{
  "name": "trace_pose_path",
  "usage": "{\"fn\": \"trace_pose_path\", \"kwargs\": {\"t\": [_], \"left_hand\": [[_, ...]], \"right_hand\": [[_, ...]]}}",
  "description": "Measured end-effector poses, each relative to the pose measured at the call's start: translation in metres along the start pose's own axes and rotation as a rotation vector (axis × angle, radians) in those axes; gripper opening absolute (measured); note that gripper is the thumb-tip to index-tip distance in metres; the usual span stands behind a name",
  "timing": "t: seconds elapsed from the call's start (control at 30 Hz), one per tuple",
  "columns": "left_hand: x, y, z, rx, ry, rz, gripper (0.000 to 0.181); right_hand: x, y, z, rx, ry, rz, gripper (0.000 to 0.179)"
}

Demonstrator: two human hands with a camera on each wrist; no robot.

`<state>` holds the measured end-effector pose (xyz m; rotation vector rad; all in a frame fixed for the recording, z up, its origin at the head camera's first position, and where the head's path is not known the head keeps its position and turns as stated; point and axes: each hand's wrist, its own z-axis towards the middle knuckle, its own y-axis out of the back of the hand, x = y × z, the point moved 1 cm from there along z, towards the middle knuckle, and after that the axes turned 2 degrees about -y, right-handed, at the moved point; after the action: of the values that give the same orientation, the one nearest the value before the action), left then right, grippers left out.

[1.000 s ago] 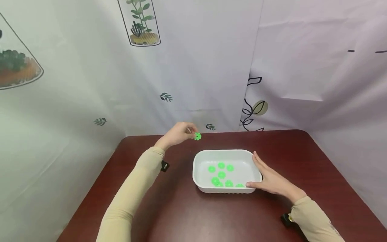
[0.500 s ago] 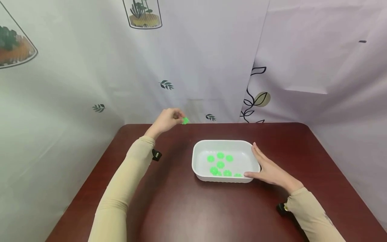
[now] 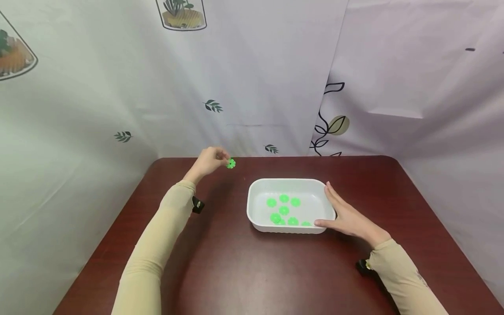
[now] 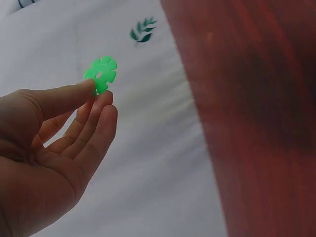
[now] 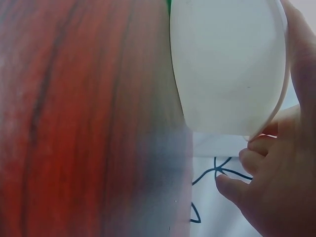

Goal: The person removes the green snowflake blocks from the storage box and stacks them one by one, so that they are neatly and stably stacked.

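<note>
Tray (image 3: 291,229) on seemingly wooden table (image 3: 252,271)

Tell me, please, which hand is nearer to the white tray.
Right: the right hand touches the right end of the white tray; the left hand is apart from it, beyond its far left corner, pinching a green piece.

Head view: we get bright, diffuse light, glare on table (image 3: 256,271), soft shadow beside left sleeve (image 3: 151,245), green discs (image 3: 284,210) losing detail. Wrist views dimmer, softer; we see haze in the right.
</note>
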<state>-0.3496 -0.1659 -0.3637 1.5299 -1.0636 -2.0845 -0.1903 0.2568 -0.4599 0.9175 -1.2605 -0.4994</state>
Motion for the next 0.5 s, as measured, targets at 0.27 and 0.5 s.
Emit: {"fn": "trace_pose_path", "kwargs": {"t": [0.27,0.5], "left_hand": [[0.025,-0.023,-0.003,0.053,0.023,0.067,0.012],[0.041,-0.038,-0.006,0.08,0.059,0.098,0.011]], "right_hand": [[0.0,0.0,-0.001,0.008,-0.006,0.008,0.119],[-0.001,0.0,0.001,-0.006,0.012,0.019,0.118]]}}
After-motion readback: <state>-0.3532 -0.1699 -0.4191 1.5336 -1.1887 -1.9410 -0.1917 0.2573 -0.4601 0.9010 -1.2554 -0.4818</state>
